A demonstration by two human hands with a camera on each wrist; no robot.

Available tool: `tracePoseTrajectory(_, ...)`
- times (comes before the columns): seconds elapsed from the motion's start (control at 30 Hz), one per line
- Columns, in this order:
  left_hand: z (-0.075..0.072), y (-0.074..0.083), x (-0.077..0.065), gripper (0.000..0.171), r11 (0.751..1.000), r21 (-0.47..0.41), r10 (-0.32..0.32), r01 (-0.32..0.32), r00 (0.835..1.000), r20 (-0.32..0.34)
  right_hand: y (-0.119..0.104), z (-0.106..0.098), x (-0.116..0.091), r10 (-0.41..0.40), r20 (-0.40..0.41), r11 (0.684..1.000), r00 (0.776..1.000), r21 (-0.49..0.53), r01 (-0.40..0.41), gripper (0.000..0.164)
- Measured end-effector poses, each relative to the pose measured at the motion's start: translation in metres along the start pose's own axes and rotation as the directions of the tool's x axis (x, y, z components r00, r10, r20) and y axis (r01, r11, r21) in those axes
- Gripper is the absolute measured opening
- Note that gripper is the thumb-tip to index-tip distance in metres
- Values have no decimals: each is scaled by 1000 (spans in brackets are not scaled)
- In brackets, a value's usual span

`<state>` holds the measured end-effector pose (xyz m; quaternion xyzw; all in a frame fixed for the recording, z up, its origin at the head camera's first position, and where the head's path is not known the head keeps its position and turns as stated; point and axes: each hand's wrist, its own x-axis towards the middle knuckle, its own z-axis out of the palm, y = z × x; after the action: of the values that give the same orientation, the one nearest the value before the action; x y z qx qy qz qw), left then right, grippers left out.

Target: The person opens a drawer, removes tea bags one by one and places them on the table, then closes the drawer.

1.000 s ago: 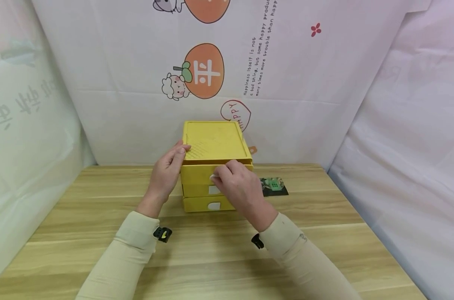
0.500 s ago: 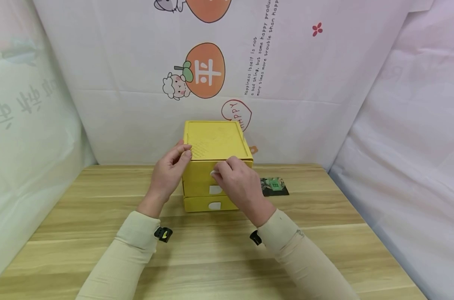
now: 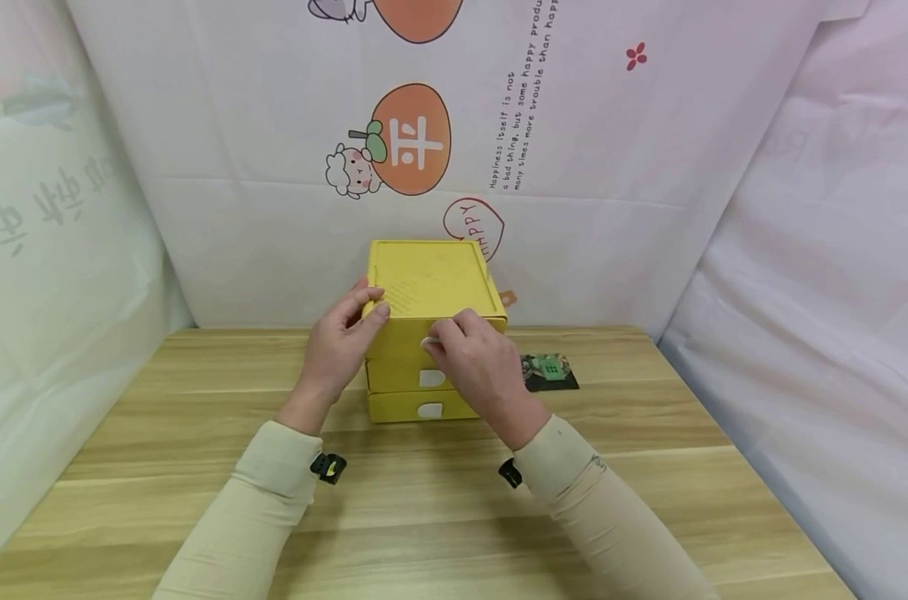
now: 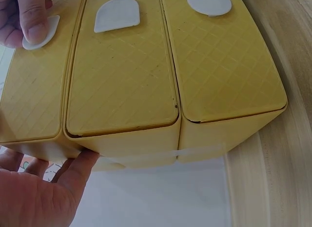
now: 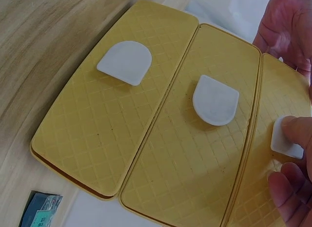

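A small yellow drawer cabinet (image 3: 434, 279) with three stacked drawers stands on the table. Each drawer front has a white rounded handle; the middle handle (image 5: 216, 100) and bottom handle (image 3: 429, 411) show fully. My right hand (image 3: 479, 367) is at the top drawer (image 4: 36, 85), thumb and fingers pinching its white handle (image 5: 285, 139). The top drawer's front lies flush with the cabinet. My left hand (image 3: 337, 346) rests against the cabinet's upper left side, with fingertips over the top edge. Its fingers (image 4: 80, 171) look fairly straight along the side wall. What the drawers contain is hidden.
A dark printed card or packet with a green patch (image 3: 549, 372) lies on the wooden table (image 3: 423, 508), right of the cabinet. White printed cloth (image 3: 273, 233) hangs close behind the cabinet, and white sheets (image 3: 821, 267) bound both sides.
The top drawer has slid back into the cabinet, pushed by my right hand; the gap above its front is gone. My left thumb has shifted slightly right along the top front edge.
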<state>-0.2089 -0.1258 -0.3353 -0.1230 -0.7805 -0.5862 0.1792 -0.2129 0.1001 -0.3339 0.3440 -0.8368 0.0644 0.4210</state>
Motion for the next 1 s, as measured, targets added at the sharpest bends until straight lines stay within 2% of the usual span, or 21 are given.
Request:
tracePoseTrajectory(0.3, 1, -1, 0, 48, 1000, 16, 7, -7, 1000, -12, -1, 3, -2, 24, -35, 999, 999, 35, -23, 16)
tracePoseTrajectory(0.43, 1, -1, 0, 48, 1000, 13, 7, -7, 1000, -12, -1, 3, -4, 28, -81, 998, 996, 59, -24, 18)
tracePoseTrajectory(0.57, 1, 0, 0, 48, 1000, 18, 6, -5, 1000, -15, -3, 4, -6, 14, -153, 997, 988, 76, -2, 18)
tracePoseTrajectory(0.67, 1, 1, 0, 47, 1000, 23, 11, -11, 1000, -17, -5, 6, -8, -33, -175, 998, 984, 55, 43, 12)
tracePoseTrajectory(0.8, 1, 1, 0, 46, 999, 33, 18, -17, 1000, -20, -7, 9, -14, -109, -133, 994, 985, 1, 111, 13)
tracePoseTrajectory(1.0, 1, 1, 0, 46, 999, 40, 16, -16, 1000, -23, -9, 20, -25, -135, -61, 990, 989, -38, 132, 15)
